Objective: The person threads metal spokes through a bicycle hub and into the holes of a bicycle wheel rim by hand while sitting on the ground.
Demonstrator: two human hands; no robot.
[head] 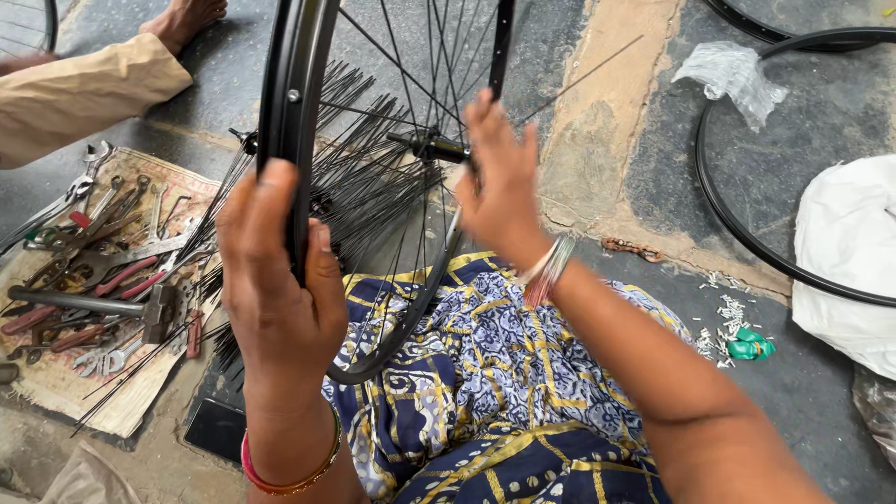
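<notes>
A black bicycle wheel rim [291, 93] stands upright over my lap, with thin black spokes running to a hub [431, 145] in its middle. My left hand [280, 280] grips the rim's near edge, thumb on one side and fingers on the other. My right hand [499, 182] reaches in beside the hub, fingers up among the spokes; whether it pinches a spoke I cannot tell. A bundle of loose black spokes [364, 163] fans out behind the wheel. My lap is covered in blue and yellow patterned cloth [495, 373].
Left, a mat [65, 383] holds several wrenches, pliers and a hammer [93, 303]. Another person's sleeve [79, 93] and foot [182, 19] lie at top left. Spare rims [747, 233], a white sack [854, 261], a plastic wrapper [733, 75] and small spoke nipples [728, 317] sit right.
</notes>
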